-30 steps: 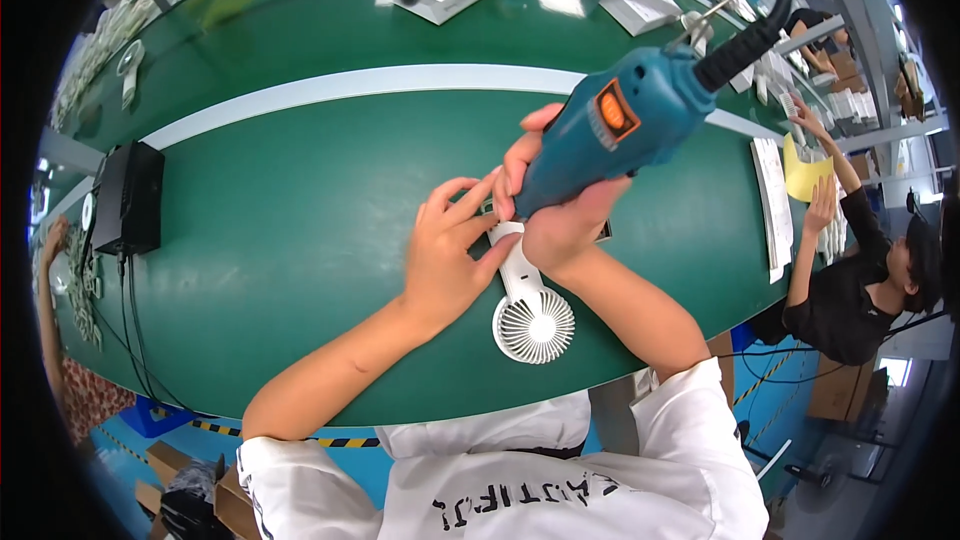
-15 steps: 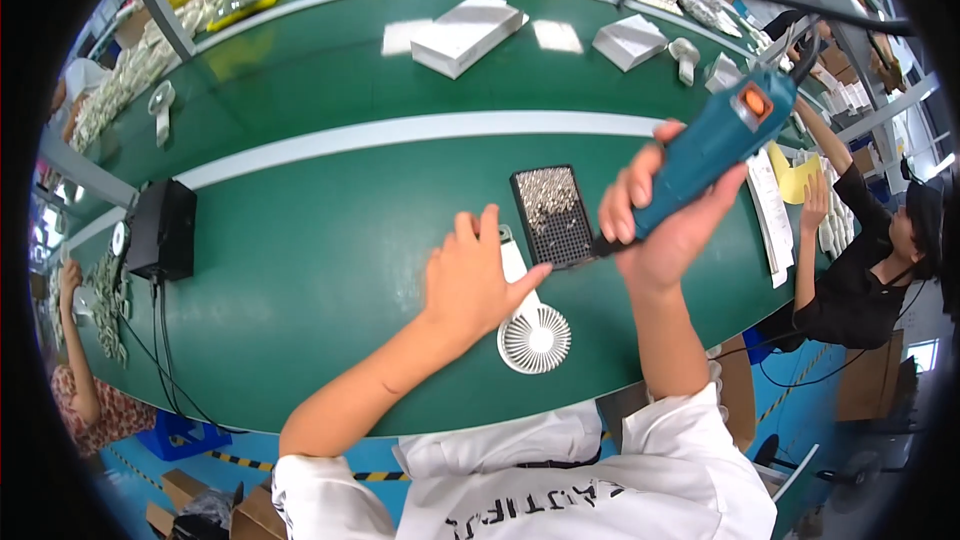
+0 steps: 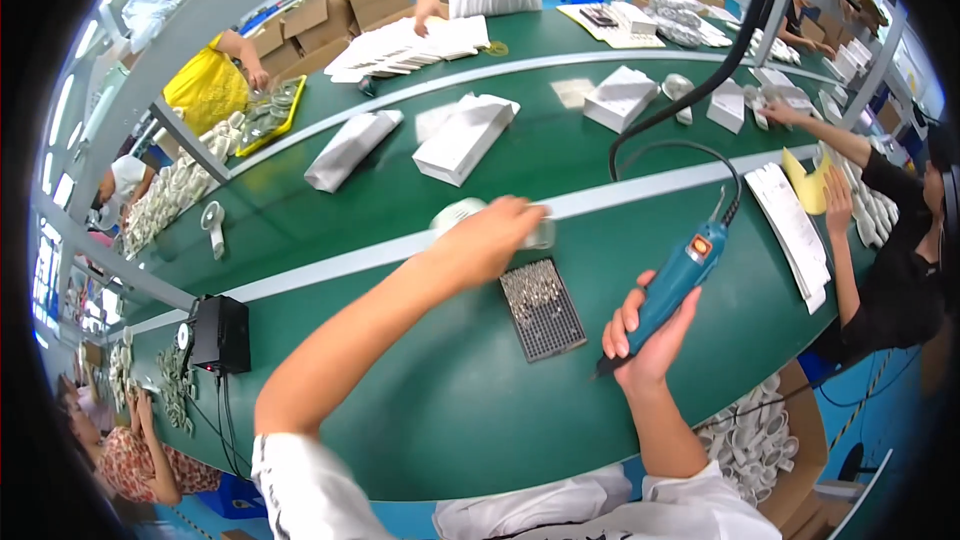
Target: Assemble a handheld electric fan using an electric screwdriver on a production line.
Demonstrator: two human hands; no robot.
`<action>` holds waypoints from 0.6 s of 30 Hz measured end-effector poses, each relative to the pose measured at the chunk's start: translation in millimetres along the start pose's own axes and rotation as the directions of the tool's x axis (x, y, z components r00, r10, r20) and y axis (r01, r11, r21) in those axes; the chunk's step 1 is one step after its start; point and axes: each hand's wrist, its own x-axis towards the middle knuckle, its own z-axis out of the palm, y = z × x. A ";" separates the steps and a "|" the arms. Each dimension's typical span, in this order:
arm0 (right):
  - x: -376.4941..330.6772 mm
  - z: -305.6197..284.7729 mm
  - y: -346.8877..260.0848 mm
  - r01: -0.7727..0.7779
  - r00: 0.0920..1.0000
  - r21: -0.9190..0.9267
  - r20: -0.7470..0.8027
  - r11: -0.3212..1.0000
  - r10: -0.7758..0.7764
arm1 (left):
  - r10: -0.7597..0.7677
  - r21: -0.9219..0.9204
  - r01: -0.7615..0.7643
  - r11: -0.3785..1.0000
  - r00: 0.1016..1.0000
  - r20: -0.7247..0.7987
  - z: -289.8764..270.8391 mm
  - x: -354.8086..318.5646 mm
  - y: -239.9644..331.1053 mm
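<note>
My right hand [image 3: 650,334] is wrapped round a teal electric screwdriver [image 3: 677,290] with an orange switch. Its dark tip points down and left, above the green tabletop. Stretched forward, my left hand [image 3: 492,238] grips a white handheld fan [image 3: 460,212] at the pale strip along the worktop's far side. The fan is partly covered by the hand and blurred; its round head shows on the left and a bit of it on the right. A black screw tray [image 3: 550,338] lies between my hands, its holes partly filled with small screws.
White boxes [image 3: 465,145] and a handheld fan [image 3: 213,230] lie on the green surface beyond the strip. A black power box [image 3: 220,335] stands at left. The screwdriver's cable [image 3: 690,100] hangs from above. Co-workers sit on both sides; a carton of white parts [image 3: 755,440] stands below right.
My left hand has taken the fan off the tabletop near me and carried it forward to the strip. The screwdriver has lowered in my right hand. The view has tilted up.
</note>
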 end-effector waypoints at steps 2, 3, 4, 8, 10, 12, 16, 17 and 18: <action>-1.1 -0.4 2.2 0.001 0.999 0.007 -0.038 1.000 0.000 | 0.225 0.039 -0.236 0.971 0.956 0.188 14.0 60.9 -30.4; 0.0 3.0 6.3 -0.009 1.000 0.009 -0.007 1.000 0.009 | 0.317 0.072 -0.335 0.939 0.929 0.192 24.5 80.3 -49.9; -1.9 8.7 10.5 0.003 1.000 -0.001 -0.010 1.000 -0.003 | 0.412 0.133 -0.440 0.888 0.890 0.194 40.9 97.2 -82.1; 1.0 2.9 23.5 0.047 0.998 0.032 -0.041 0.998 -0.046 | 0.105 0.484 -0.247 0.839 0.948 0.302 74.4 122.3 -140.1; -0.1 5.6 0.7 0.110 0.974 0.007 -0.201 0.994 -0.106 | 0.297 0.236 -0.282 0.930 0.954 -0.029 63.5 122.2 -103.5; -1.6 1.4 -2.6 0.167 0.971 -0.082 -0.160 0.983 -0.178 | 0.342 0.143 -0.314 0.938 0.903 -0.261 31.5 77.6 -76.4; -10.4 -2.1 0.1 0.094 0.994 -0.107 -0.051 0.990 -0.100 | -0.155 0.112 0.347 0.931 0.655 -0.740 -28.3 -85.6 -156.3; -8.4 -4.8 2.3 -0.020 1.000 -0.035 0.001 0.999 0.020 | -0.165 0.161 0.570 0.805 0.477 -0.863 -45.2 -139.4 -184.7; -6.6 -5.8 4.5 -0.132 0.990 0.032 0.055 0.991 0.130 | -0.285 0.191 0.824 0.534 0.387 -0.877 -58.6 -197.1 -221.8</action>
